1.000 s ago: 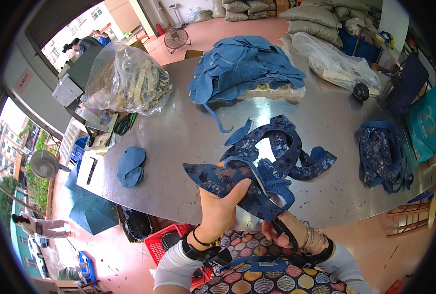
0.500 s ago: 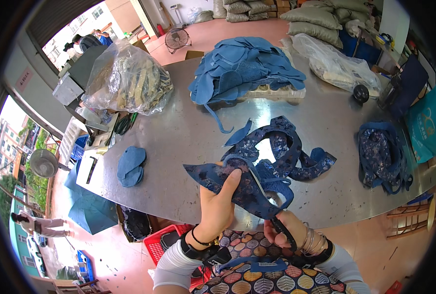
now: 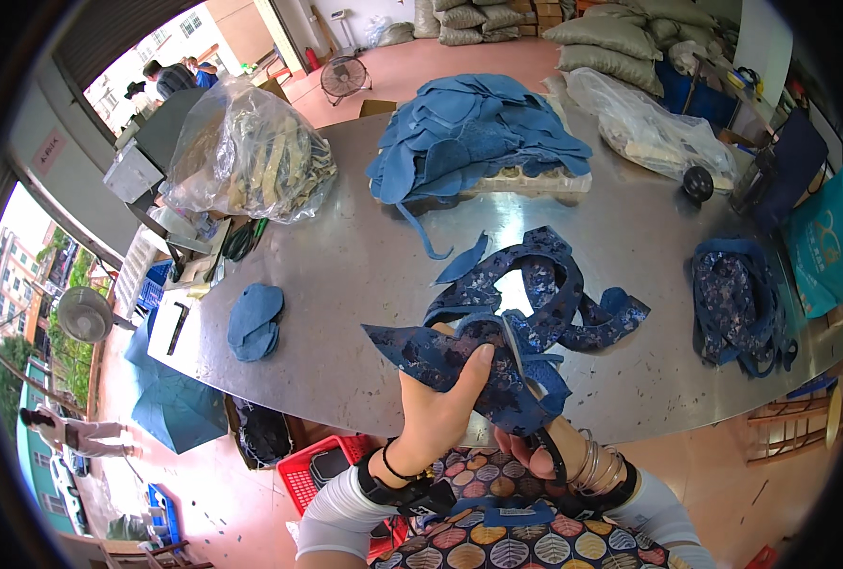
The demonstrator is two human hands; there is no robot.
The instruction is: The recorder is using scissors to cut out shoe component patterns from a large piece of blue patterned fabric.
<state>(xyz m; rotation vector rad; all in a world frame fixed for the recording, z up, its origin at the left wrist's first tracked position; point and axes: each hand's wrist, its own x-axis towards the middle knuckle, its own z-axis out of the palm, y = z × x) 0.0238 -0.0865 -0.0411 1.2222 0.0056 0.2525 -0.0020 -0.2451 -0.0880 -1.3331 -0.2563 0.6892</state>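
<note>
Over the table's near edge, my left hand (image 3: 440, 403) grips a dark blue patterned fabric piece (image 3: 521, 403), thumb on top and fingers beneath. Its pointed end sticks out to the left. My right hand (image 3: 559, 446) is closed around black-handled scissors (image 3: 547, 453) just below the piece; the fabric hides most of the blades. Beyond my hands, a looping strip of the same patterned pieces (image 3: 566, 294) lies on the metal table (image 3: 346, 379), close against the held piece.
Plain blue cut pieces (image 3: 478, 123) are heaped at the table's back. A small blue stack (image 3: 254, 322) lies left, a patterned bundle (image 3: 739, 303) right. A clear plastic bag (image 3: 251, 156) stands back left. Below the edge is a red basket (image 3: 298, 484).
My left hand has moved slightly right and turned, bunching the patterned piece. Its lower part now folds near my right hand, and the scissors' handle has drawn in under it.
</note>
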